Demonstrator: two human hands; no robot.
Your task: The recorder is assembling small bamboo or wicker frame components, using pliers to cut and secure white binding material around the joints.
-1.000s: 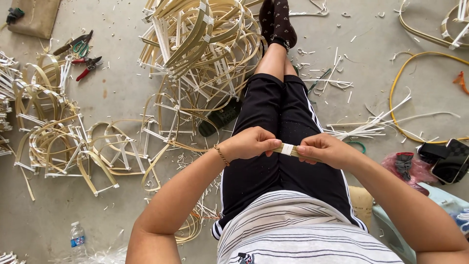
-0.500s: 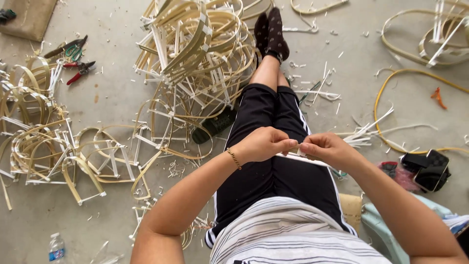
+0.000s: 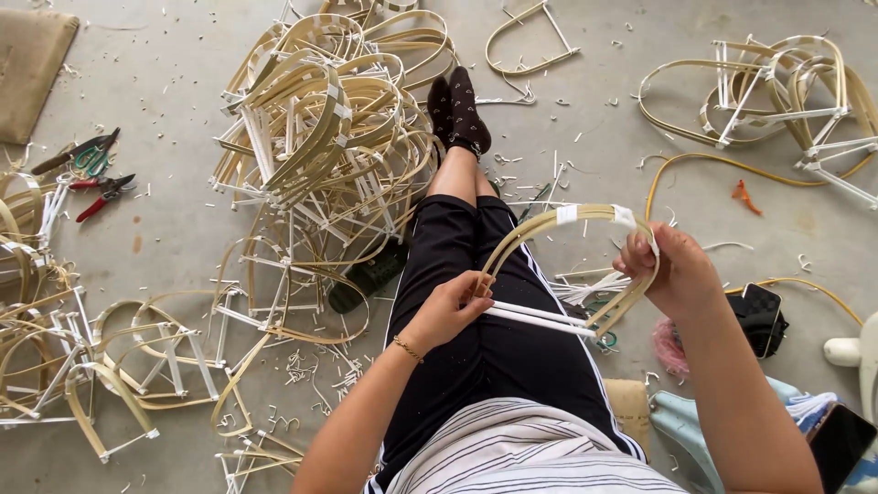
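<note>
I sit on a concrete floor with my legs in black trousers stretched out. My right hand [image 3: 672, 273] grips the right side of a bent bamboo arch frame [image 3: 558, 220] bound with white tape. My left hand [image 3: 448, 309] pinches the left end of the frame's white crossbars [image 3: 540, 318], which lie across my thighs. The arch rises over my lap between the two hands.
A large heap of finished bamboo frames [image 3: 320, 137] lies left of my legs, more frames [image 3: 101, 366] at far left and others [image 3: 786, 91] at top right. Red-handled cutters [image 3: 102, 194] and green-handled scissors [image 3: 87, 157] lie at left. A black pouch [image 3: 757, 316] rests right.
My hands were close together over my lap, working at a small taped joint. Now they have spread apart, the right hand raised, and the arch frame stands open between them.
</note>
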